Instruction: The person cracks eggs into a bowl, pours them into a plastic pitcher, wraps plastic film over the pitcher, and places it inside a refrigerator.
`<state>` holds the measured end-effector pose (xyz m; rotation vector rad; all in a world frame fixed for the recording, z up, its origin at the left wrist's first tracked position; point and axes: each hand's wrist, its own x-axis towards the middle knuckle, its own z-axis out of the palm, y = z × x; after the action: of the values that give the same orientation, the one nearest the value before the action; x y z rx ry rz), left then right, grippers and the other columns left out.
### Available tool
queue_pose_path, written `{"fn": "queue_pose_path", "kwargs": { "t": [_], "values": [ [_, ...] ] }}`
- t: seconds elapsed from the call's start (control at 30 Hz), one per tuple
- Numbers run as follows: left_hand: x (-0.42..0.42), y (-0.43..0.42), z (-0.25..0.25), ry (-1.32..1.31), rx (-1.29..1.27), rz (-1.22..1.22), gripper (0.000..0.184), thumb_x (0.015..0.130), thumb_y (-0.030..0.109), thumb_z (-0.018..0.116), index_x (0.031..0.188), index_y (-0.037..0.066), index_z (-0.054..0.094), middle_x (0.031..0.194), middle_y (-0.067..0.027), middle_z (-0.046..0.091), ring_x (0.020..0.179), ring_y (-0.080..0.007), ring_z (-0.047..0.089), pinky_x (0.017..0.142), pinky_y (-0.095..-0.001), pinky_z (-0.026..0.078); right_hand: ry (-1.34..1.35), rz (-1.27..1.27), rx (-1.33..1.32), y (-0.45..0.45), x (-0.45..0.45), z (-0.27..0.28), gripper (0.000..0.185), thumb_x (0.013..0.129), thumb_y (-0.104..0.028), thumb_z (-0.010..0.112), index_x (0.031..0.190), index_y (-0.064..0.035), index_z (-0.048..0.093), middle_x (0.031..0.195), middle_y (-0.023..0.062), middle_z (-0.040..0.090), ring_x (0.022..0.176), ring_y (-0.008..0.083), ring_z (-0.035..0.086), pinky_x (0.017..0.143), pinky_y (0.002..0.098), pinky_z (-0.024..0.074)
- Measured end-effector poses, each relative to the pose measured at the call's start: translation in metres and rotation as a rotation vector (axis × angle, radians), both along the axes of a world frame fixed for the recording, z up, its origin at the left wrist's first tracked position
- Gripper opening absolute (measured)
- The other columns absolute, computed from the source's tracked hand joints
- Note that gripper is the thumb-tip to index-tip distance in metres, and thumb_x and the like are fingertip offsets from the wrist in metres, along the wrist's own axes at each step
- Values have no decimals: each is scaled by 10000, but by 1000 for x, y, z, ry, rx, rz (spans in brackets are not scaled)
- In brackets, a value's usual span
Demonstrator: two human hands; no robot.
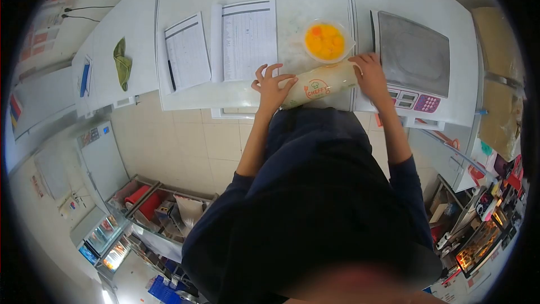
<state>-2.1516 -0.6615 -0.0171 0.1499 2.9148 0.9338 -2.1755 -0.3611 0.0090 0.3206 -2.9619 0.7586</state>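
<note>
A roll of printed plastic film (322, 88), pale and see-through with a chef-hat logo, lies slantwise at the counter's front edge, close to my body. My left hand (274, 88) has its thumb and index finger on the roll's left end, the other fingers bent and raised. At the opposite end, my right hand (369, 77) grips the film with its fingers curled over the top. Just behind the roll stands a round clear bowl (350, 46) with orange-yellow pieces and liquid in it. Whether the bowl has a cover is not clear.
To the right sits a digital scale (413, 50) with a purple keypad. Printed sheets (250, 39) and a black pen (171, 75) lie on the white counter (298, 11) at left. Further left is a green cloth (122, 65). Cardboard boxes (498, 107) stand at far right.
</note>
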Motion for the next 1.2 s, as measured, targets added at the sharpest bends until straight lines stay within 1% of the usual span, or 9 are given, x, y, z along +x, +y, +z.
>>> {"fn": "queue_pose_path", "kwargs": {
  "t": [0.1,0.17,0.2,0.27,0.47,0.7,0.87,1.07,1.2],
  "values": [
    [-18,14,-15,-51,-16,-4,200,812,431,714,912,269,777,1262,22,558,1315,-301,282,967,-553,202,-13,200,79,22,-35,-24,213,824,-95,624,1028,-94,685,1087,111,640,1103,302,550,884,390,469],
    [-26,15,-26,-94,-29,-12,194,817,442,708,909,287,776,1245,33,576,1303,-290,307,964,-552,205,-306,254,52,26,-47,-37,214,826,-108,631,1030,-82,691,1092,117,648,1095,306,563,895,391,467],
    [-31,14,-29,-173,-86,-15,169,805,423,719,891,288,775,1220,34,590,1282,-283,328,955,-550,210,-303,256,52,29,-53,-44,214,826,-108,631,1030,-82,691,1092,117,648,1095,306,563,895,391,467],
    [-37,9,-29,-253,-142,-14,145,793,403,731,872,289,774,1194,34,603,1262,-276,348,946,-548,216,-541,271,-134,31,-61,-50,197,829,-102,632,1014,-59,684,1058,128,650,1054,315,582,890,396,467],
    [-35,-2,-16,-326,-47,-5,100,731,331,780,829,317,766,1170,35,610,1239,-267,377,942,-550,218,-291,174,-292,18,-22,-21,135,801,-34,625,933,-19,649,966,139,630,990,357,580,875,409,465],
    [-20,-8,-10,-241,-88,25,94,671,249,800,744,276,748,1127,14,585,1252,-281,355,961,-556,216,-369,133,-302,35,-13,-16,145,799,-2,600,937,-30,634,913,142,608,975,347,576,851,408,460],
    [-16,-22,-11,-160,-180,88,103,656,230,806,731,264,744,1113,23,588,1237,-285,379,968,-551,219,-371,181,-156,42,-27,-19,90,831,-33,494,834,-42,583,858,155,584,878,333,571,782,409,451],
    [-20,-25,-15,-245,-105,110,95,653,218,805,709,238,732,1097,22,599,1225,-280,400,967,-551,221,-379,306,-4,46,-29,-16,157,828,-14,461,948,-70,545,891,167,574,920,347,545,828,416,434],
    [-19,-26,-18,-256,-108,99,102,657,199,803,719,214,724,1102,15,603,1218,-271,414,966,-554,226,-445,298,-88,52,-28,-14,204,811,32,477,974,-77,532,956,172,569,965,352,528,860,421,425]
  ]
}}
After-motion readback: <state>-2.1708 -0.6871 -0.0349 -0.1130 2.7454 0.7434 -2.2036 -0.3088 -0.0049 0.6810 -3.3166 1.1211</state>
